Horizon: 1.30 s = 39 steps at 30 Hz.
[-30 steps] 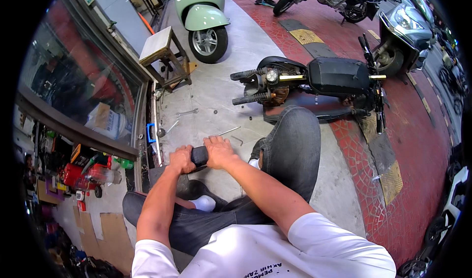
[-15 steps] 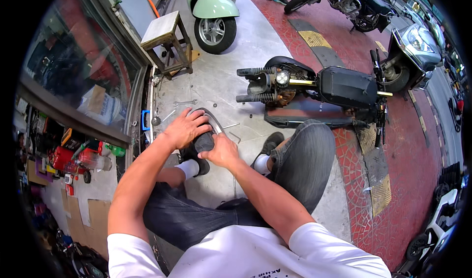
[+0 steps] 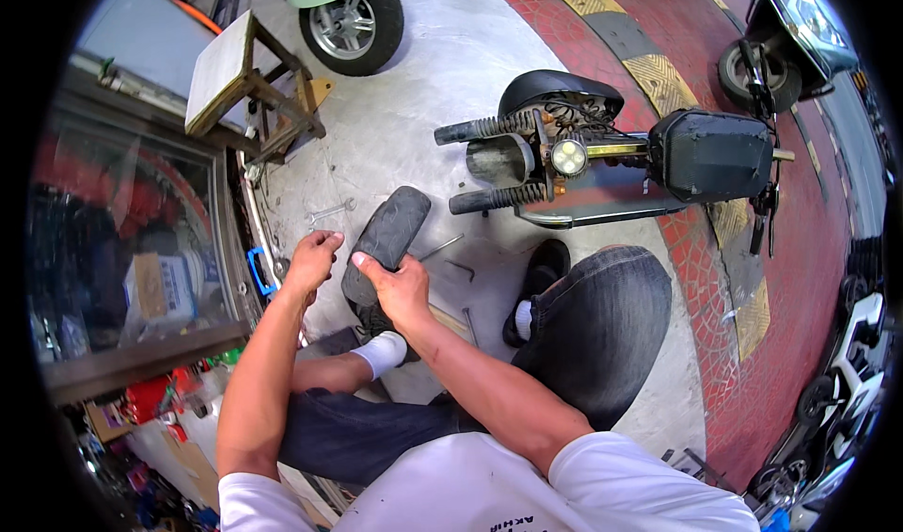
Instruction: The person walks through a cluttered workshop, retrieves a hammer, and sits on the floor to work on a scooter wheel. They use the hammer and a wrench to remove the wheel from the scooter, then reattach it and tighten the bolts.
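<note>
A small black wheel tyre [image 3: 400,222] stands tilted between my feet, its worn tread facing up. My right hand [image 3: 400,289] is closed on its near edge, with the thumb pressed on the tread. Off the tyre's left side, my left hand [image 3: 315,261] has its fingers curled and the thumb and fingertips together; whatever is in that pinch, if anything, is too small to make out. A wrench [image 3: 331,213] lies on the floor just beyond. Hex keys [image 3: 461,270] and a thin metal rod [image 3: 442,247] lie to the right of the tyre.
Ahead to the right lies an electric scooter [image 3: 710,156], its two spring fork legs [image 3: 499,198] bare of a wheel. A wooden stool [image 3: 221,76] and a green scooter's front wheel [image 3: 353,29] stand at the far left. A glass-fronted case [image 3: 132,240] borders my left side.
My left hand has come off the tyre and drawn left into a pinch. The tyre has turned so its tread faces up, still in my right hand. The view has shifted.
</note>
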Each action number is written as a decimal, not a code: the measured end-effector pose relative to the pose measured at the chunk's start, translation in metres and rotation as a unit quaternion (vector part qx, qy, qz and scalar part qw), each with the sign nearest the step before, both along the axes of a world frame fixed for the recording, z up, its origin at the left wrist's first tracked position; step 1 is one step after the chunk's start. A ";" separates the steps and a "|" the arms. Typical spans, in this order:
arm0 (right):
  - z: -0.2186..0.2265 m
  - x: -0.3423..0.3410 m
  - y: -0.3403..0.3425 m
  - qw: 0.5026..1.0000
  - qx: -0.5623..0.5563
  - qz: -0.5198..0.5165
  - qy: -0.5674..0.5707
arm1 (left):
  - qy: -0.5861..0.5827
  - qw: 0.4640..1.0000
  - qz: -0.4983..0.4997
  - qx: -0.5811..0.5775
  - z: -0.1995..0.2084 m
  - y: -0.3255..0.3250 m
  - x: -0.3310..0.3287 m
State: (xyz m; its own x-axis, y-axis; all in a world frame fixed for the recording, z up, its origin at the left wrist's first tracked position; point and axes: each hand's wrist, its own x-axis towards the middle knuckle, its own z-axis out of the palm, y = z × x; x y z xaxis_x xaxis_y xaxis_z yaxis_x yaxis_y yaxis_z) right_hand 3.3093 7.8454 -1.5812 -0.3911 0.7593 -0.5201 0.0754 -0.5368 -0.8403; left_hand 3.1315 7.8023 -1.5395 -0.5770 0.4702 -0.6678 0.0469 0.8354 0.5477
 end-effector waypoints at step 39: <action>0.009 -0.016 0.104 0.945 -0.128 -0.225 0.202 | -0.416 0.856 0.268 0.149 -0.139 0.154 -0.024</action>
